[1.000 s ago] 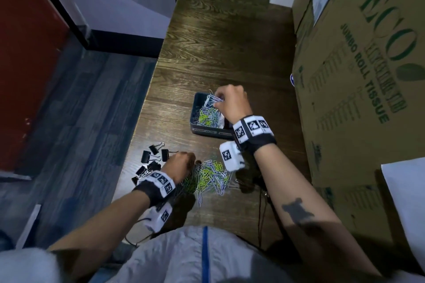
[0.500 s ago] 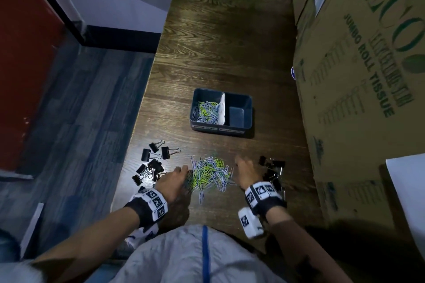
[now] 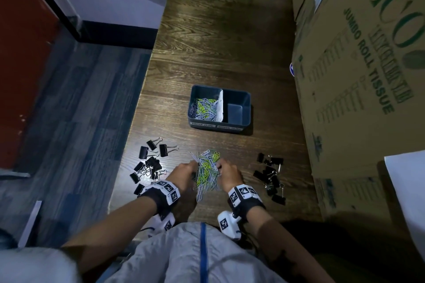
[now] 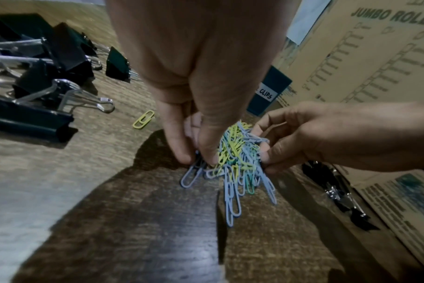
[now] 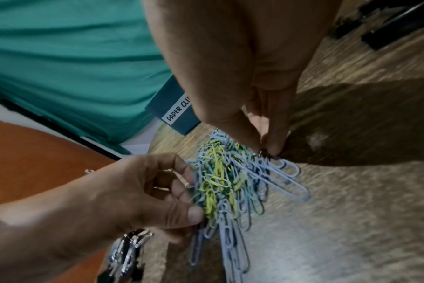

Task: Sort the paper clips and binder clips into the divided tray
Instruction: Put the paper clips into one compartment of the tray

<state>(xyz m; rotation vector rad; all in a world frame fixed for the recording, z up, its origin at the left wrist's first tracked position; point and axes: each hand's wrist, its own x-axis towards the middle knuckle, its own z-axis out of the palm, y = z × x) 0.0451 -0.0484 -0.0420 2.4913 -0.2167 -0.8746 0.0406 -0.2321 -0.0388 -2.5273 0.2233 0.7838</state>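
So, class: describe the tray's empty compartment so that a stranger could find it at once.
On the dark wooden table, beyond the hands, sits a blue divided tray. A white divider splits it; the right half is bare, while the left holds coloured paper clips.

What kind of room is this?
Probably a storeroom or back office: big cardboard cartons marked jumbo roll tissue crowd a wooden table, where paper clips are being sorted.

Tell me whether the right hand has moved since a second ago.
Yes. The right hand was at the tray then; now it is nearer the body, pinching the right side of the paper clip pile.
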